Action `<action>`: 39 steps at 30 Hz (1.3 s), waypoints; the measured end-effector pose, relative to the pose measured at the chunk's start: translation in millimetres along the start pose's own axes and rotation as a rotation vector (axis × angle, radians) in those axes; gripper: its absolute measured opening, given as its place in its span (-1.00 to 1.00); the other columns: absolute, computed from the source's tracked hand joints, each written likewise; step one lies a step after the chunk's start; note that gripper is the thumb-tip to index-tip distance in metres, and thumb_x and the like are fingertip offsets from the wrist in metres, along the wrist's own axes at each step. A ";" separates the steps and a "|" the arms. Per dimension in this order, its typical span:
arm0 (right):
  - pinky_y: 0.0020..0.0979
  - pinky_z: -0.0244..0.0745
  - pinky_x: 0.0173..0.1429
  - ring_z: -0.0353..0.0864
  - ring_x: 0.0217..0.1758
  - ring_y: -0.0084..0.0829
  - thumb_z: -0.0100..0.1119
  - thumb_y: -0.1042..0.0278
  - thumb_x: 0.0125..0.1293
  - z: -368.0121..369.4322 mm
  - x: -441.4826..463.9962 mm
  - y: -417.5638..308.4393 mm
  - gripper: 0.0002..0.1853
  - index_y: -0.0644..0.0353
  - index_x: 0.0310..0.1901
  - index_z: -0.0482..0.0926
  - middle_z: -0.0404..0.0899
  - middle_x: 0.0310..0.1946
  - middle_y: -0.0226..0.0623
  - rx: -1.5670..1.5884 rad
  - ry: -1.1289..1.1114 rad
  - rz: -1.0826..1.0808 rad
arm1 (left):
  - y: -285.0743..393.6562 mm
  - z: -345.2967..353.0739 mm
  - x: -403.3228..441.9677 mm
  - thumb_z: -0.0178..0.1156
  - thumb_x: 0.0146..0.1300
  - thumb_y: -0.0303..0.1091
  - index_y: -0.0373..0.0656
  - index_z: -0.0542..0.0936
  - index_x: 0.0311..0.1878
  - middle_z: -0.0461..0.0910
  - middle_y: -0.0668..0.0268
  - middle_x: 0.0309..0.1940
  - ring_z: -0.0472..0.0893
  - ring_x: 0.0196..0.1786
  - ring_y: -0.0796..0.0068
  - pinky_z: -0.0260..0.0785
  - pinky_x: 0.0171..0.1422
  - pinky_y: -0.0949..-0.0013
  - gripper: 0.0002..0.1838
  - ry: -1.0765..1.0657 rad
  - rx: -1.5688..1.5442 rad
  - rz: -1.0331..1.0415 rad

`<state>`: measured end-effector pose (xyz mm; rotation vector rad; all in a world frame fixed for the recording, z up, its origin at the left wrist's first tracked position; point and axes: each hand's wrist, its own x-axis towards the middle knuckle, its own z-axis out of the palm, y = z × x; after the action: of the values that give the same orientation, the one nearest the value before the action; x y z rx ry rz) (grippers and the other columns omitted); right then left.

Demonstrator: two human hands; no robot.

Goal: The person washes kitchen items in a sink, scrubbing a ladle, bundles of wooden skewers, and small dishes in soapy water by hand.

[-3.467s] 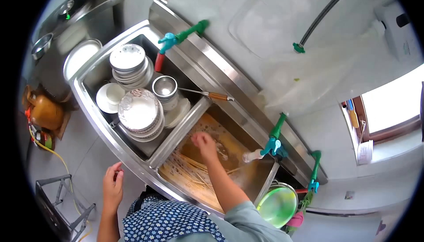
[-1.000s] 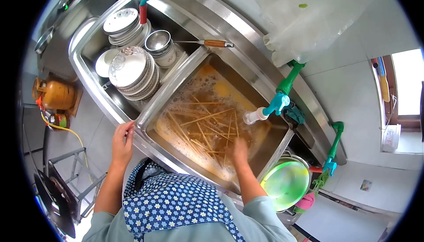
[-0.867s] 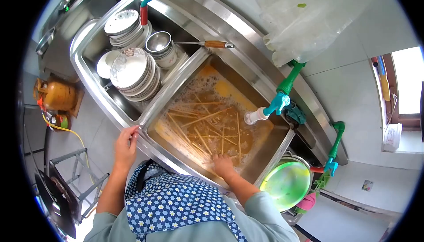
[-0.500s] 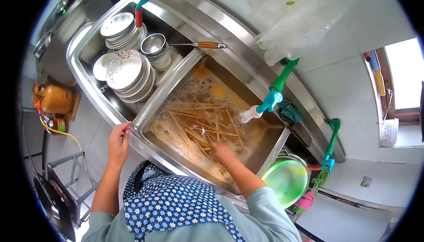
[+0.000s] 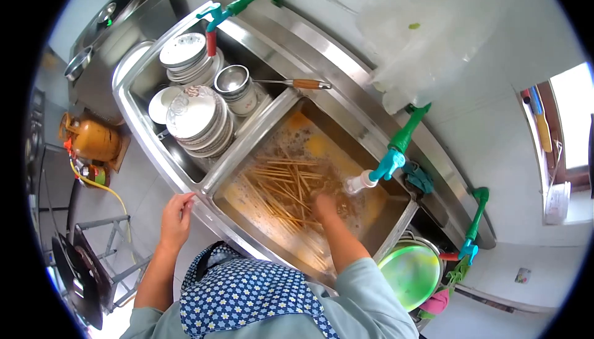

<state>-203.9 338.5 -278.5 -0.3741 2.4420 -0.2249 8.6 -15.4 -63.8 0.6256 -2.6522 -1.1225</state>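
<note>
Many thin wooden chopsticks (image 5: pixel 281 184) lie crisscrossed in cloudy, foamy water in the right basin (image 5: pixel 297 108) of a steel sink. My right hand (image 5: pixel 324 208) is dipped into this water at the right side of the chopsticks. Its fingers are under the surface and blurred, so their grip is hidden. My left hand (image 5: pixel 176 220) is at the front edge of the sink (image 5: pixel 201 206), with its fingers curled and pressed at the rim. From a teal tap (image 5: pixel 388 164) with a white nozzle (image 5: pixel 362 182), water runs into the basin near my right hand.
Stacked plates (image 5: pixel 197 116) and metal bowls (image 5: pixel 234 82) fill the left basin. A wooden-handled utensil (image 5: pixel 309 84) lies across the back ledge. A green basin (image 5: pixel 409 277) stands right of the sink, and an orange gas cylinder (image 5: pixel 93 141) on the floor at left.
My right hand has moved slightly right and back through the water, toward the tap stream. The chopsticks have shifted. My left hand stays at the sink edge; the whole view has tilted slightly.
</note>
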 end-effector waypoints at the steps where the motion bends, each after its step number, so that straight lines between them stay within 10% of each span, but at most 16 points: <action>1: 0.01 0.41 0.18 0.52 0.11 0.06 0.39 0.15 0.07 4.8 -3.7 -11.8 -0.40 0.25 0.13 0.49 0.52 0.07 0.10 -0.022 -0.198 -0.131 | 0.4 -3.7 -2.9 0.11 0.30 -0.55 -0.23 0.59 0.00 0.59 0.16 -0.26 0.58 -0.20 0.24 0.42 -0.12 0.33 -0.77 -0.001 0.000 -0.034; 10: -0.08 0.42 0.23 0.45 0.22 0.08 0.31 0.10 0.14 -70.4 3.9 -85.6 -0.44 0.23 0.13 0.50 0.39 0.22 0.11 -0.149 0.488 -0.461 | -19.6 26.3 21.6 0.17 0.22 -0.54 -0.18 0.56 0.10 0.52 0.13 -0.01 0.47 0.10 0.10 0.28 0.25 0.18 -0.65 0.231 0.210 0.085; 12: -0.08 0.40 0.24 0.40 0.25 0.09 0.33 0.06 0.14 -84.1 12.3 -101.1 -0.40 0.23 0.15 0.47 0.40 0.20 0.12 -0.003 -0.207 -0.303 | -20.8 19.3 31.2 0.17 0.21 -0.55 -0.18 0.56 0.11 0.51 0.13 0.00 0.47 0.11 0.10 0.28 0.25 0.19 -0.64 0.207 0.170 0.085; 16: -0.06 0.39 0.22 0.42 0.23 0.08 0.33 0.05 0.14 -81.8 31.2 -80.5 -0.37 0.24 0.17 0.43 0.45 0.14 0.12 0.091 -0.276 -0.442 | -21.9 5.6 27.9 0.15 0.20 -0.58 -0.18 0.56 0.09 0.51 0.12 -0.03 0.47 0.08 0.09 0.29 0.22 0.18 -0.64 0.248 0.102 0.084; 18: -0.06 0.35 0.25 0.49 0.15 0.09 0.35 0.00 0.14 -75.6 50.7 -64.4 -0.31 0.28 0.20 0.40 0.52 0.07 0.13 0.197 0.491 -0.218 | -21.9 8.1 18.5 0.15 0.20 -0.58 -0.18 0.56 0.08 0.51 0.12 -0.04 0.47 0.07 0.09 0.30 0.21 0.18 -0.64 0.235 0.094 0.048; 22: -0.05 0.35 0.26 0.52 0.12 0.09 0.25 -0.09 0.22 -87.5 74.9 -72.7 -0.31 0.33 0.19 0.41 0.53 0.08 0.14 0.074 0.705 -0.160 | -13.5 13.4 15.5 0.13 0.20 -0.59 -0.20 0.56 0.07 0.53 0.11 -0.06 0.48 0.04 0.08 0.31 0.19 0.18 -0.66 0.184 0.117 0.065; 24: -0.03 0.34 0.28 0.52 0.15 0.08 0.17 -0.22 0.24 -79.0 81.8 -88.8 -0.23 0.32 0.25 0.38 0.50 0.14 0.13 -0.136 0.128 -0.017 | -12.2 11.5 12.3 0.13 0.21 -0.59 -0.20 0.57 0.07 0.53 0.10 -0.06 0.49 0.03 0.07 0.31 0.18 0.17 -0.66 0.154 0.123 0.059; 30: -0.02 0.30 0.34 0.49 0.22 0.03 0.21 -0.27 0.17 15.5 -18.9 -111.5 -0.10 0.29 0.34 0.27 0.46 0.20 0.11 -0.185 0.075 -0.502 | -14.1 5.1 3.8 0.15 0.23 -0.56 -0.21 0.58 0.03 0.56 0.11 -0.11 0.54 -0.02 0.07 0.38 0.09 0.21 -0.71 0.194 0.093 0.002; 39: -0.14 0.28 0.38 0.36 0.35 0.02 0.29 -0.27 0.10 13.2 -80.4 -79.3 -0.07 0.25 0.35 0.32 0.39 0.28 0.13 0.698 -0.702 -0.225 | -8.8 11.6 18.3 0.13 0.30 -0.54 -0.20 0.61 0.00 0.61 0.13 -0.21 0.59 -0.12 0.12 0.43 0.00 0.26 -0.77 0.083 -0.033 -0.051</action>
<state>-118.7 288.5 -222.2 -0.3316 1.5103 -0.8533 -8.9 -21.7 -78.0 0.7217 -2.5562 -1.1258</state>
